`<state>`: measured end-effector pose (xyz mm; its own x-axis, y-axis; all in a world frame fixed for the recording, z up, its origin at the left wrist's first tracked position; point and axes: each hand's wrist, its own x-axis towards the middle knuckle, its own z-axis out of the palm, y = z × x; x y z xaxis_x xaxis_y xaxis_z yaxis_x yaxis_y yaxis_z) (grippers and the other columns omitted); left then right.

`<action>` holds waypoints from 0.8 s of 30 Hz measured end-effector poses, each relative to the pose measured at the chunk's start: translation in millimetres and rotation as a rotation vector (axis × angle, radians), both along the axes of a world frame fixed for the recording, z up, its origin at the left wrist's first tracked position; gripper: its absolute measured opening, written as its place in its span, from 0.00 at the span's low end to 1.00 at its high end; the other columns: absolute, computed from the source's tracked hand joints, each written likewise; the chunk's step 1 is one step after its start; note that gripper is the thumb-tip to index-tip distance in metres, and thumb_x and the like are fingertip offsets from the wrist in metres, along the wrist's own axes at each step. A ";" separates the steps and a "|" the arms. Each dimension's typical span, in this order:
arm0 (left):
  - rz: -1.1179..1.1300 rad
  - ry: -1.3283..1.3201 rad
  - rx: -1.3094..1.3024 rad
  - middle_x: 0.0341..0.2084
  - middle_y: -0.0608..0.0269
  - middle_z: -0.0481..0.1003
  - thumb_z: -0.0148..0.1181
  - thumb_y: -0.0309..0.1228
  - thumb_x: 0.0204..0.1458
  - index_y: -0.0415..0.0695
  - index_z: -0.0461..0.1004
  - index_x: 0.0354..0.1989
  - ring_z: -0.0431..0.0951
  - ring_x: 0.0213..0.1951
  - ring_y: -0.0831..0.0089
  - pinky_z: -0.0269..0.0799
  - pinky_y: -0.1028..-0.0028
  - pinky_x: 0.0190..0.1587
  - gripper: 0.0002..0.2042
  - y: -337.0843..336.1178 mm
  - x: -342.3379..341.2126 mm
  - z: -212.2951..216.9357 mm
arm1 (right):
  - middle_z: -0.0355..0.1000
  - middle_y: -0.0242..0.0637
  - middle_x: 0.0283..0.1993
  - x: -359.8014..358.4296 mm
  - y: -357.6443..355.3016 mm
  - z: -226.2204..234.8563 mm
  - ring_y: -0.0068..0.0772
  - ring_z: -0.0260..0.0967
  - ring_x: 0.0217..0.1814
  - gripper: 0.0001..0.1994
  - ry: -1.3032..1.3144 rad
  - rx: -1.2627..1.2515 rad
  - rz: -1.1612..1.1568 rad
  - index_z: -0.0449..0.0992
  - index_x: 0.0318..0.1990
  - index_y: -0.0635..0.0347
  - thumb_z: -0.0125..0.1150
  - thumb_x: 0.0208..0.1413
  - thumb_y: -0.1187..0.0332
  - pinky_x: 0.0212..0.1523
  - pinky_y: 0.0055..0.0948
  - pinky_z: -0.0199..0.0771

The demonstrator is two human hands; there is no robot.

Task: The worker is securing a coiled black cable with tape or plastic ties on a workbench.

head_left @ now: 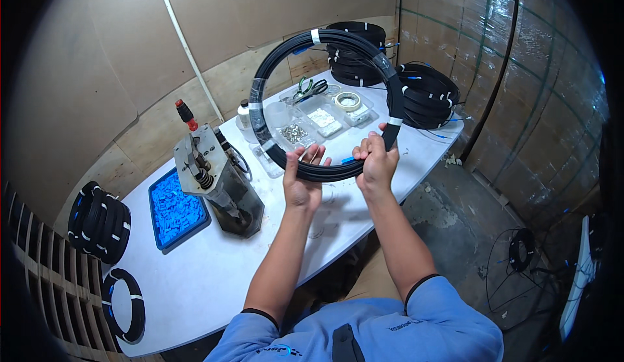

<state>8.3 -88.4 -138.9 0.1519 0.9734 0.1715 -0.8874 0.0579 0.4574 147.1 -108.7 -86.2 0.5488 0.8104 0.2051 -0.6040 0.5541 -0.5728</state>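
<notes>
A coil of black cable (262,76), bound with white and clear tape bands, is held upright above the table's front edge. My right hand (378,165) is closed round its lower right part. A small blue connector (349,160) shows beside those fingers. At the coil's lower left, my left hand (303,185) holds the bottom strands, the thumb up and the fingertips showing inside the ring. Through the ring, clear plastic trays with small metal pieces (294,134) and white pieces (324,120) are visible on the table behind.
On the white table (188,290) stand a metal press with a red-tipped lever (221,186) and a blue tray of blue connectors (205,221). Stacked coils (426,95) lie at the far right; more coils (97,222) sit at the left. A loose coil (521,249) lies on the floor.
</notes>
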 end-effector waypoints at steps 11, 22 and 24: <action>0.257 0.066 -0.189 0.10 0.76 0.54 0.55 0.34 0.59 0.53 0.60 0.20 0.56 0.12 0.82 0.59 0.75 0.20 0.15 1.1 -10.9 46.8 | 0.67 0.32 0.30 19.3 10.2 -23.0 0.31 0.72 0.35 0.09 -0.104 -0.087 0.140 0.67 0.44 0.58 0.58 0.60 0.68 0.35 0.33 0.79; 0.206 0.145 -0.105 0.09 0.77 0.53 0.56 0.32 0.57 0.53 0.61 0.20 0.54 0.10 0.83 0.58 0.76 0.19 0.14 12.4 -39.5 52.8 | 0.68 0.35 0.33 81.6 11.9 38.9 0.27 0.72 0.32 0.20 -0.366 0.199 0.419 0.61 0.57 0.61 0.56 0.63 0.63 0.35 0.32 0.78; 0.185 0.143 -0.108 0.09 0.77 0.53 0.56 0.32 0.57 0.53 0.61 0.20 0.55 0.11 0.83 0.58 0.76 0.20 0.14 14.3 -43.5 57.5 | 0.68 0.35 0.33 83.9 12.1 42.2 0.26 0.71 0.31 0.13 -0.331 0.166 0.482 0.65 0.49 0.61 0.55 0.63 0.65 0.35 0.31 0.78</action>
